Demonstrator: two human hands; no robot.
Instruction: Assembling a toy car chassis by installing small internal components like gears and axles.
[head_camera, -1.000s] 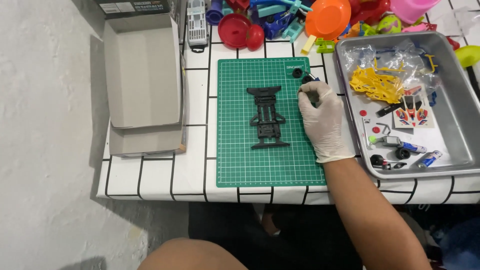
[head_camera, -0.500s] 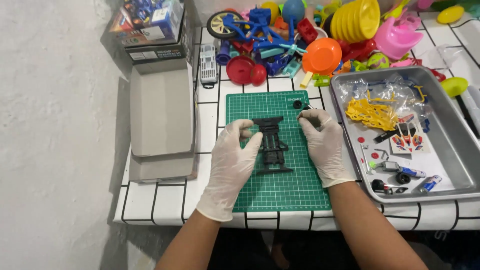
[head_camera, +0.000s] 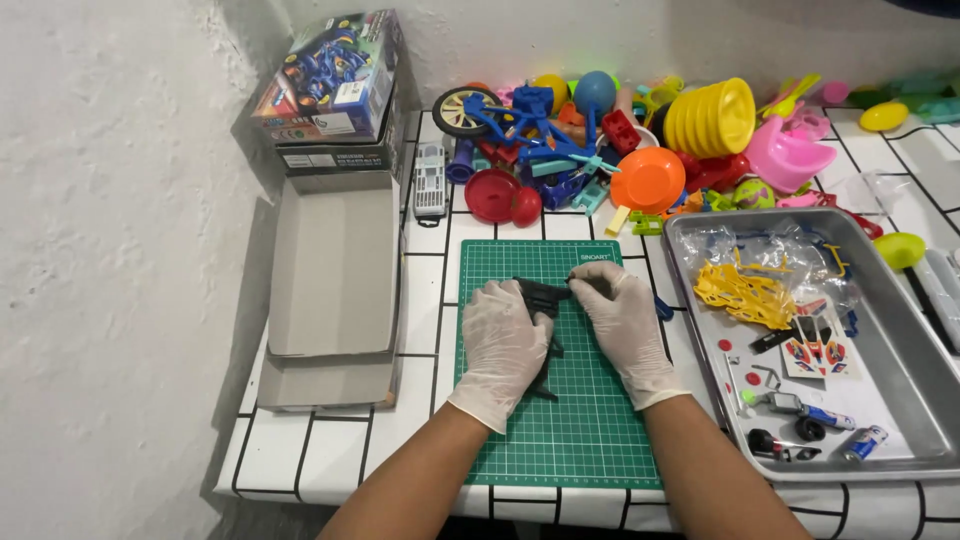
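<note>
Chassis of a black plastic toy car (head_camera: 545, 300) lies at the middle of the frame on a green cutting mat (head_camera: 580, 430), which sits on the white tiled counter (head_camera: 330, 440). Both gloved hands are on it. The left hand (head_camera: 510, 340) lies over its lower part, fingers curled down onto the plastic and pinning it to the mat. The right hand (head_camera: 625, 320) pinches at its upper end with fingertips drawn together; whether a small part sits between them cannot be made out.

The frame looks light and fairly stiff, yet thin in places, so it would likely crack under a hard twist. Its long side rails seem the soundest place to hold, with the thin ends left free.

To the right of the mat a metal tray (head_camera: 900, 400) holds yellow parts on a sprue (head_camera: 745, 295), a sticker sheet (head_camera: 815, 355), a small wheel (head_camera: 810, 430) and batteries (head_camera: 865, 442). At left stands an open cardboard box (head_camera: 335, 290). A heap of bright plastic toys (head_camera: 640, 150) fills the upper part of the frame.
</note>
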